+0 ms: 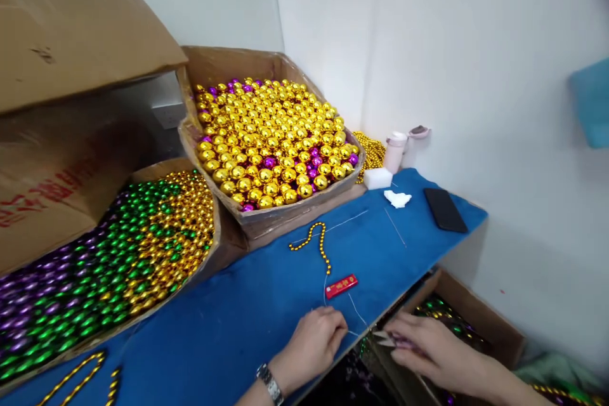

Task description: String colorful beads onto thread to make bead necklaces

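My left hand point(316, 337), with a metal-banded watch on its wrist, is closed in a pinch on a thin white string point(353, 332). In my right hand point(431, 346) is a pair of small scissors point(386, 338), their blades parted and pointing left near the string at the table's front edge. A short strand of gold beads point(321, 244) lies on the blue cloth beyond my left hand, with a string trailing from its near end. Just past the left hand rests a small red packet point(341, 286) with gold print. The fingertips' exact grip is partly hidden.
A large cardboard box of gold and purple balls point(273, 133) stands at the back. Green, purple and gold bead strands fill another box point(143, 241) at left. A black phone point(445, 209), white tissue point(398, 198) and pink bottle point(394, 152) are at right. Below is an open carton point(495, 323).
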{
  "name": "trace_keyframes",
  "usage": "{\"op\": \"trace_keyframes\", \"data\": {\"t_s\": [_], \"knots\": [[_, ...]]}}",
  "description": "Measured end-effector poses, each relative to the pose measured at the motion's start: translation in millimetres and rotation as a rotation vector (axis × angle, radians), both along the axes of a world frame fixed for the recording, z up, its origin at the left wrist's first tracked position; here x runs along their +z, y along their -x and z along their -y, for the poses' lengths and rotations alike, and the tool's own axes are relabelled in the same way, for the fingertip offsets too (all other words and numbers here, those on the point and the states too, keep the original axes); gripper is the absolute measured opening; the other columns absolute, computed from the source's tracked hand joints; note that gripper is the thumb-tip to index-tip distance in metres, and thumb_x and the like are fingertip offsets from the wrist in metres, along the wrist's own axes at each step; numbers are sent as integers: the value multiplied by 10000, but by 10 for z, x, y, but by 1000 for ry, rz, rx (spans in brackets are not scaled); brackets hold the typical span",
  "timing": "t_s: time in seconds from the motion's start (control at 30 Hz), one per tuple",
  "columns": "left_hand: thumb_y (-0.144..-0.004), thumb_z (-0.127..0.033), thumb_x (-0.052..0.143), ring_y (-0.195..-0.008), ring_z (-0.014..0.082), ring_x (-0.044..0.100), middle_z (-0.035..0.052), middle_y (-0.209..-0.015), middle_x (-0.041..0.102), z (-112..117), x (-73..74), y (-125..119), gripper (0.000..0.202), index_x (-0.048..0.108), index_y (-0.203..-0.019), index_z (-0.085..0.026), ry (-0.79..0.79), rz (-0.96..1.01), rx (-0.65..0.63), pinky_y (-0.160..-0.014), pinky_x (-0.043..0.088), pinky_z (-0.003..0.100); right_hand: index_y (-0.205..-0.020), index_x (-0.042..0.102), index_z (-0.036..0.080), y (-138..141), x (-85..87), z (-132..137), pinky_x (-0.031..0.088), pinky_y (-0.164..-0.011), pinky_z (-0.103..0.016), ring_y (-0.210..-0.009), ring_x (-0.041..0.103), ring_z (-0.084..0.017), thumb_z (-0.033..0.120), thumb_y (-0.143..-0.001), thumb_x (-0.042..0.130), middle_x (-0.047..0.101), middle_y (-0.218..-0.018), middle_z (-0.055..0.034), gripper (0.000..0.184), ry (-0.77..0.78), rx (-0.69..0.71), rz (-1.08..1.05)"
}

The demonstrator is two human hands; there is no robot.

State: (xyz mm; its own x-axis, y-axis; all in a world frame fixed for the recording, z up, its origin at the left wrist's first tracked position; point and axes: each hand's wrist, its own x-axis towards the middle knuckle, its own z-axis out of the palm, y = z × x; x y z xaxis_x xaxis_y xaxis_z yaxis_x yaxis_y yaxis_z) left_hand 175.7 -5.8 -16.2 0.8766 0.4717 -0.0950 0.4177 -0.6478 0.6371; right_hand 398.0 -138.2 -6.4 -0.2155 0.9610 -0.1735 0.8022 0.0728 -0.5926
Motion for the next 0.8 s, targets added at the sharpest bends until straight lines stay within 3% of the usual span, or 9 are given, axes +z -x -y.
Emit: {"op": "trace_keyframes", "data": {"t_s": [0.1,0.17,0.27,0.47,0.67,0.8], "knots": [[-892,-203,456,-781,186,607,29,-826,671,4,1,-12,177,606,-800,-205,-19,-16,5,-717,414,268,-1120,567,267,83,107,-90,445,-801,-243,-930,615,-164,336,-932,413,641,-1059,-32,253,-88,38,20],[-886,-200,477,-785,179,609,18,-829,677,11,22,-19,152,608,-808,-209,-20,-21,0,-715,414,259,-1095,575,272,125,138,-143,453,-759,-252,-891,630,-174,376,-939,402,655,-1011,-25,255,-117,66,137],[-874,-194,507,-799,171,610,7,-834,684,18,54,-29,118,611,-821,-212,-13,-23,-12,-721,412,249,-1035,594,272,141,109,-186,449,-653,-282,-768,642,-196,434,-945,362,661,-873,-19,297,-125,78,285],[-887,-191,482,-797,170,599,15,-832,676,30,87,-50,137,606,-829,-203,-11,-6,-7,-714,409,251,-966,601,272,170,30,-227,393,-554,-282,-691,645,-216,453,-924,392,663,-838,-17,280,-126,103,370],[-894,-194,472,-803,153,587,-2,-825,666,55,129,-81,145,595,-819,-210,-2,35,-15,-707,405,236,-873,604,248,294,-39,-299,338,-520,-257,-658,647,-194,456,-912,420,669,-806,-13,281,-127,112,402],[-896,-191,469,-790,147,577,-13,-804,662,50,206,-46,153,594,-810,-213,-10,58,16,-819,382,282,-860,610,273,213,6,-328,353,-541,-257,-685,645,-181,454,-946,347,664,-792,12,331,-136,128,384]]}}
